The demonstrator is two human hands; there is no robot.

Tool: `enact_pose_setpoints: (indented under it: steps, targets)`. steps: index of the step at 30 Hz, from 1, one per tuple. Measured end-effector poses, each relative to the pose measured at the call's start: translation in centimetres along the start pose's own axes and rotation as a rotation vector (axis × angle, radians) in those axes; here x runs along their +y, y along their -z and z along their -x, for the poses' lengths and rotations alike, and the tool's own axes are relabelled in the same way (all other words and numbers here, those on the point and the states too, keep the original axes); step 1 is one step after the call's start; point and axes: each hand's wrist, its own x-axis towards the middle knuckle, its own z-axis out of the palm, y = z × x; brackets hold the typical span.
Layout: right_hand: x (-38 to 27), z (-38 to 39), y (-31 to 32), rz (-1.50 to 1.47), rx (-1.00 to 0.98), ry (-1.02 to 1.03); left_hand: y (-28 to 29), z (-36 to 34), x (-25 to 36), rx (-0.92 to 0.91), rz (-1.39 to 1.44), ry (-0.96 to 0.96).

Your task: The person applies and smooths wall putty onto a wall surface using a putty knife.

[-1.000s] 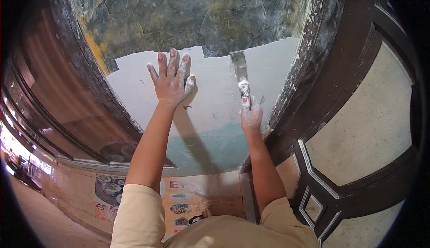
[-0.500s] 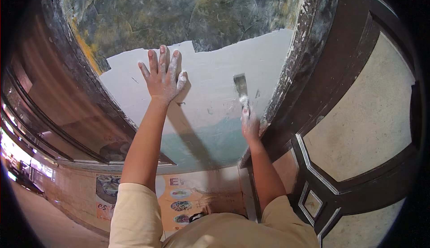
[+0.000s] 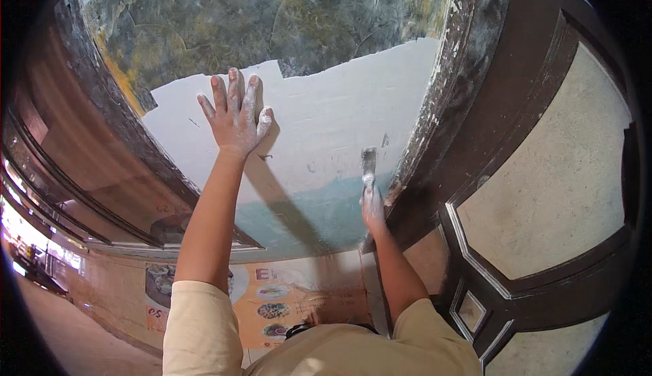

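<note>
My left hand (image 3: pixel 234 119) lies flat on the wall with its fingers spread, near the upper edge of the bare white patch (image 3: pixel 326 114). White dust coats its fingers and thumb. Lower on the right, my right hand (image 3: pixel 372 206) grips a scraper (image 3: pixel 369 162) by its handle, blade pointing up and close to the wall. Whether the blade touches the surface I cannot tell. Above the white patch, dark green and ochre painted covering (image 3: pixel 272 16) remains, ending in a ragged edge. A pale teal band (image 3: pixel 305 213) runs below the white.
A dark frame with flaking paint (image 3: pixel 445 63) borders the wall on the right, beside dark panelling with beige insets (image 3: pixel 550 172). Glossy brown panes (image 3: pixel 129 158) stand at the left. Below is an orange printed poster (image 3: pixel 272 294) with food pictures.
My right hand and the scraper have moved down along the wall, and the blade now points more directly upward. My left hand stays flat in the same place on the wall.
</note>
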Motion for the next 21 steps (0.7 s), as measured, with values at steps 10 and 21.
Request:
enact_pose_setpoints:
  steps: [10, 21]
  targets:
    - [-5.5, -6.8, 3.1, -0.126, 0.021, -0.222, 1.0, 0.3, -1.4, -0.04, -0.082, 0.02]
    - [-8.5, -11.2, 6.9, -0.209, 0.033, -0.261, 0.5, 0.9, -1.8, -0.008, -0.05, 0.048]
